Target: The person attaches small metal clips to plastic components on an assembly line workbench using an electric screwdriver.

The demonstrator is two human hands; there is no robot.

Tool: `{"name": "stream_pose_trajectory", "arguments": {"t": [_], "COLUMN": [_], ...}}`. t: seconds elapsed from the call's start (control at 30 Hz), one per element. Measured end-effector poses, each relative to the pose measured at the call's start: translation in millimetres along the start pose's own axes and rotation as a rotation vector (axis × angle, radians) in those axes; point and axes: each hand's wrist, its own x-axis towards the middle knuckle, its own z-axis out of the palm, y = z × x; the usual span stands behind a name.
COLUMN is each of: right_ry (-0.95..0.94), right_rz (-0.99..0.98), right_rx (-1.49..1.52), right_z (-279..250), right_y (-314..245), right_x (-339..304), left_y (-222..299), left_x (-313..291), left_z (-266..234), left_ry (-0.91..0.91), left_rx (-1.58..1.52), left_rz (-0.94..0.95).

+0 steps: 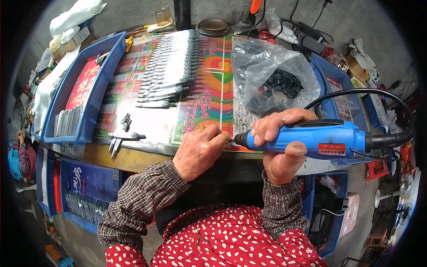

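Note:
My right hand (284,142) is wrapped round a blue electric screwdriver (320,139), held level with its bit pointing left. My left hand (202,151) is closed at the bit's tip, thumb and fingers pinched together. Whatever sits in that pinch is hidden by the fingers. Left of it, a few slim silver metal pieces (126,136) with knobbed heads, resembling drawing compasses, lie near the table's front edge. A long row of similar silver pieces (171,62) is laid out farther back. Small metal parts (240,113) are scattered just beyond the screwdriver's tip.
A clear plastic bag (249,62) of small black parts (284,83) stands open beyond my right hand. Blue trays (119,55) flank the table, the left one holding silver pieces. The screwdriver's black cable (391,92) loops at the right. More blue bins (80,221) sit below the edge.

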Motion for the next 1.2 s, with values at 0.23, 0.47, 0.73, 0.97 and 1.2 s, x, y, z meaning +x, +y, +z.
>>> {"name": "stream_pose_trajectory", "arguments": {"t": [0.23, 0.47, 0.73, 0.97, 1.2], "right_ry": [0.027, 0.061, 0.06, 0.072, 0.04], "right_rz": [0.036, 0.093, 0.146, 0.107, 0.054], "right_rx": [-0.278, -0.283, -0.08, -0.256, -0.026], "right_z": [-1.3, -3.2, -9.7, -5.0, 0.6], "right_y": [-7.1, -7.7, -2.4, -3.2, -7.0], "right_x": [0.3, -4.8, -4.6, -5.8, -5.3], "left_y": [-0.8, 2.9, 9.8, 14.3, 16.7], "left_x": [-1.5, -4.5, -9.0, -20.8, -23.5], "left_z": [-1.8, -7.6, -14.6, -22.8, -25.4], "left_ry": [0.017, 0.125, 0.169, 0.137, 0.12], "left_rx": [-0.015, 0.0, 0.054, 0.079, 0.124], "left_rz": [0.017, 0.061, 0.098, 0.158, 0.186]}}
